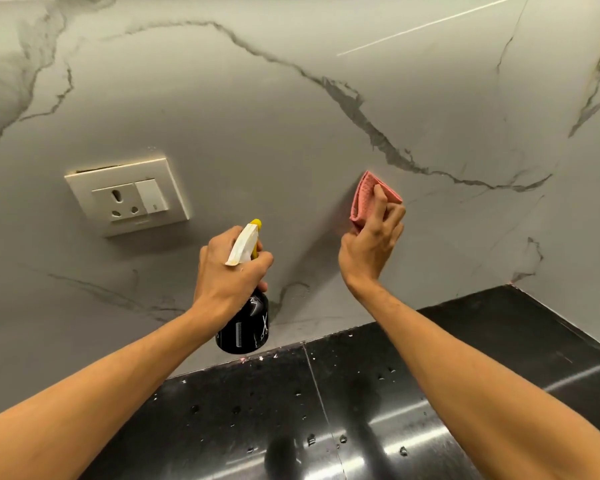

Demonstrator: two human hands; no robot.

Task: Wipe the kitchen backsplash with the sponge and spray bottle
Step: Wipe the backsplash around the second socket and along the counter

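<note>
Nearest, under both forearms, the black table carries pale specks and small droplets, with pinkish crumbs along its back edge just below the left hand.

The left hand is wrapped around the neck and trigger of the spray bottle, holding it in the air with the nozzle aimed at the wall and the black body hanging beneath the hand. To its right and slightly higher, the right hand pinches a folded pink sponge and presses it flat against the backsplash.

The wiping looks to be under way at one low spot. The marble shows no clear wet trail, so I cannot tell how much is finished. The broad area above both hands, and around the socket plate up-left of the left hand, probably remains.
</note>
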